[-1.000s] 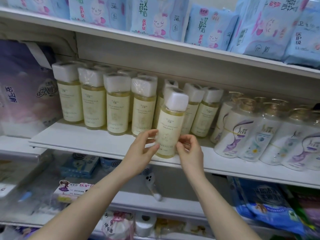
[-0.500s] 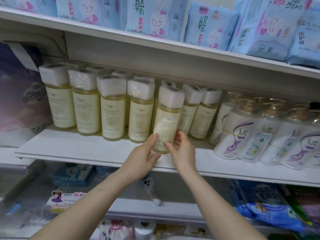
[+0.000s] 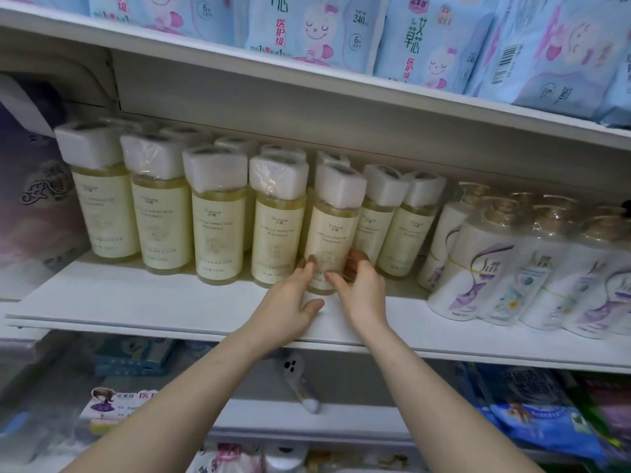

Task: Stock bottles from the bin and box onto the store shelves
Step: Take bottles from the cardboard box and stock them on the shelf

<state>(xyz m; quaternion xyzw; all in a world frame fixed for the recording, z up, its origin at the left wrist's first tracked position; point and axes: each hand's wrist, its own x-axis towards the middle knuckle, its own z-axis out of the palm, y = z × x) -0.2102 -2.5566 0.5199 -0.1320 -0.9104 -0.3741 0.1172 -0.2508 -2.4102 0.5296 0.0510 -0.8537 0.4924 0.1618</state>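
Bottle (image 3: 330, 230) stands on shelf (image 3: 136, 302), base between hands. Left hand (image 3: 290, 302) presses its side, fingers straight; right hand (image 3: 362, 290) pinches lower right.

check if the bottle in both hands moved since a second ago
Yes: the camellia fragrance bottle moved inward, away from the shelf front edge.

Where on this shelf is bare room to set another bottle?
Bare shelf runs along the front edge, before the camellia bottles, from its left end to the left hand. A narrower strip lies between the right hand, gripping the front bottle, and the white pump bottles. The rows behind are packed tight.
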